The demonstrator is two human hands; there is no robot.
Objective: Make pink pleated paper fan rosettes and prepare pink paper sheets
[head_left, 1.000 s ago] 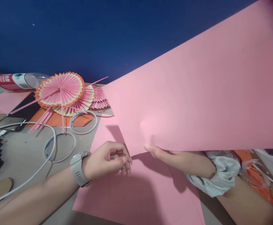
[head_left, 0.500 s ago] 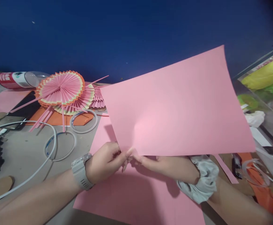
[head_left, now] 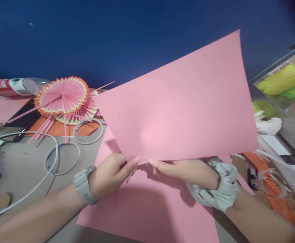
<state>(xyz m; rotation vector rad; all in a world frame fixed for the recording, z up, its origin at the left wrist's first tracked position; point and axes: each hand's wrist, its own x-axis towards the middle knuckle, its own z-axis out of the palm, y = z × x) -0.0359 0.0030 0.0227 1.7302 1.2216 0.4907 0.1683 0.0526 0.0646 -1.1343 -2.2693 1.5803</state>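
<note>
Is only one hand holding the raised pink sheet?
No, the left hand and right hand both pinch the sheet along its lower edge.

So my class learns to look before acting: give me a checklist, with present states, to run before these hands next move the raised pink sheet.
1. Left hand gripping the raised pink sheet: ok, thumb on the near edge.
2. Right hand gripping the same edge: ok, thumb on it.
3. Raised pink sheet lying flat: not ok, held up and bent slightly.
4. White cable off both pink sheets: ok, it lies to the left.
5. Raised sheet's underside unmarked: cannot tell, hidden.
</note>
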